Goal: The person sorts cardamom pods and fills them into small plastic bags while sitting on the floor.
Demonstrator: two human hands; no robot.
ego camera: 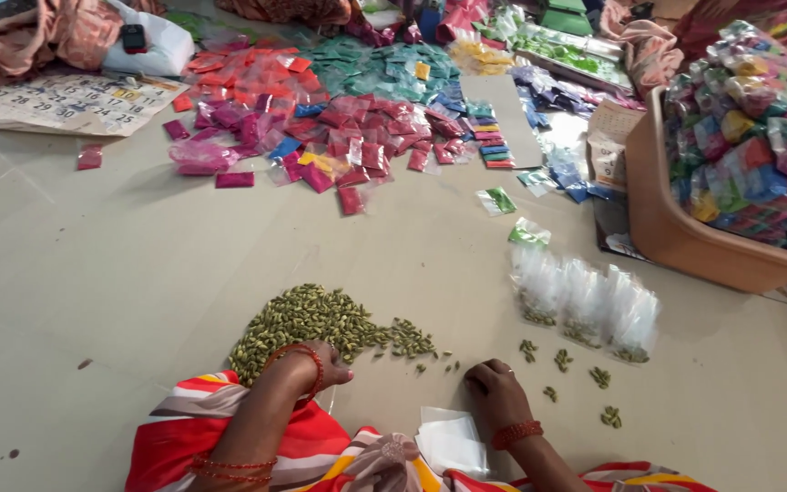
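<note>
A person sits on the pale grey floor (93,273), near its bottom edge. The left hand (325,364) rests on the near side of a pile of small green cardamom pods (307,321); its fingers are curled down against the pods, and I cannot tell if they pinch any. The right hand (495,390) lies on the floor just right of the pile, its fingers bent in loosely, not holding anything that shows. A stack of small clear plastic bags (453,440) lies just beside the right wrist. Little heaps of green pods (563,360) sit apart to the right. Behind them lie small clear bags with pods inside (585,305). Farther back, many small pink, red and blue packets (339,137) cover the floor. A brown plastic tub full of colourful packets (685,239) stands at the right edge.
</note>
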